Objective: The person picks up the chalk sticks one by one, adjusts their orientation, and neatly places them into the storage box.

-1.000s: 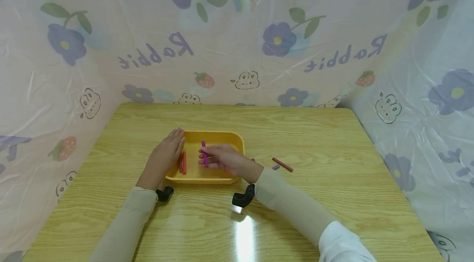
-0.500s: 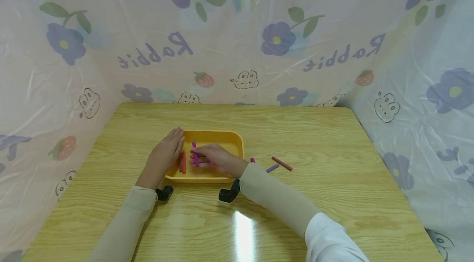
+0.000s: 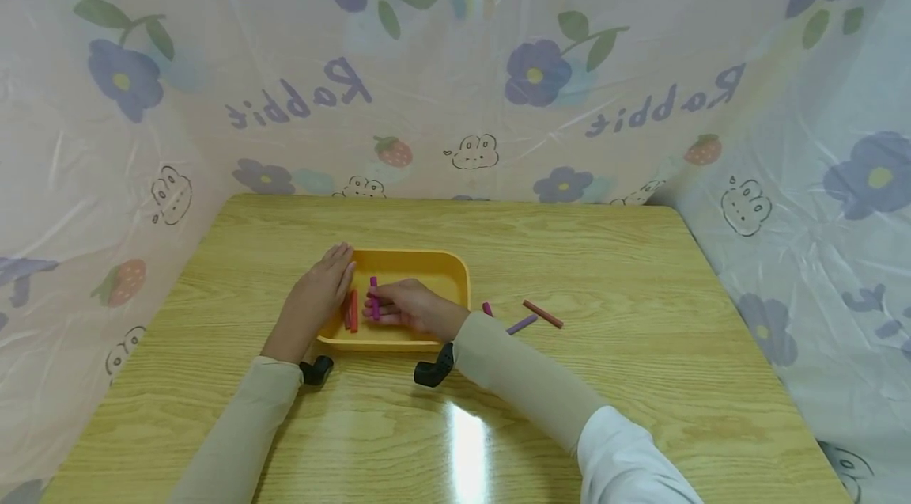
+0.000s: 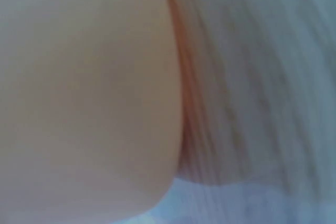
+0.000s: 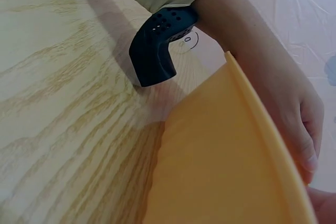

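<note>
My right hand (image 3: 413, 308) pinches a magenta crayon (image 3: 375, 298) between thumb and fingers. It is upright in the head view, over the inside of a yellow tray (image 3: 409, 257). My left hand (image 3: 318, 294) lies along the tray's left side, fingers straight and together at the rim. Beside it in the tray lie a red crayon (image 3: 353, 311) and a darker one (image 3: 347, 313), side by side. The right wrist view shows the tray's outer wall (image 5: 210, 150), with the left hand (image 5: 294, 108) behind its rim. Only a blurred pale surface fills much of the left wrist view.
Right of the tray, on the wooden table (image 3: 605, 267), lie a brown crayon (image 3: 543, 314), a purple crayon (image 3: 523, 324) and a magenta one (image 3: 487, 308) partly hidden by the right sleeve. A black wrist camera (image 3: 434, 368) hangs below the right wrist. Patterned sheeting (image 3: 427, 92) encloses the table's back and sides.
My right hand has moved left inside the tray with the magenta crayon, bringing it closer to the red one. More of the purple crayon shows on the table. The left hand stays put.
</note>
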Available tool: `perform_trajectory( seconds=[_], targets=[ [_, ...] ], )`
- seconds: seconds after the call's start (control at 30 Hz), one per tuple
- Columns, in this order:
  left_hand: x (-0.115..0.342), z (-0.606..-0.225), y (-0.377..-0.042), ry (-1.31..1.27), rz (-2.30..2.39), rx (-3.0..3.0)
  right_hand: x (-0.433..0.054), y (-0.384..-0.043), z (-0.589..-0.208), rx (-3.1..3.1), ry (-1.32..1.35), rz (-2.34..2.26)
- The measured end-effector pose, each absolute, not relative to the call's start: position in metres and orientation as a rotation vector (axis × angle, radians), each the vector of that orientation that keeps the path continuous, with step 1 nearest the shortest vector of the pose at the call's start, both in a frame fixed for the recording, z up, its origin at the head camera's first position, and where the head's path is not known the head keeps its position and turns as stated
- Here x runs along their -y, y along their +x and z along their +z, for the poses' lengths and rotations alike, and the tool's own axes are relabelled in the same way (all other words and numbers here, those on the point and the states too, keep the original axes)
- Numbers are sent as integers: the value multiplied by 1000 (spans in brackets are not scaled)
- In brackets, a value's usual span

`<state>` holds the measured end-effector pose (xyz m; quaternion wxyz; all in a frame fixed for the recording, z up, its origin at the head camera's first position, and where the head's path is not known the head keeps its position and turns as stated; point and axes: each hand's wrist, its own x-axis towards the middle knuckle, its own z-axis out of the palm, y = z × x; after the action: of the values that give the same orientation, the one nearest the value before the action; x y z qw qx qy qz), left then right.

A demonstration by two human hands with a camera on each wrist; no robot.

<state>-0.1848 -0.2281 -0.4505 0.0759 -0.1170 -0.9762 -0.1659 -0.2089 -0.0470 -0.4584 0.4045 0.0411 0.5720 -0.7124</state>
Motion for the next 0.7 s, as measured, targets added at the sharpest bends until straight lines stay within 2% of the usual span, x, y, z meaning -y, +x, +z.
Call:
perform_trajectory(
  seconds=[0.7],
  targets=[
    [229,-453,-185,-361,-491,2901,50,-205,-462,-1577,115,-1752]
  ],
)
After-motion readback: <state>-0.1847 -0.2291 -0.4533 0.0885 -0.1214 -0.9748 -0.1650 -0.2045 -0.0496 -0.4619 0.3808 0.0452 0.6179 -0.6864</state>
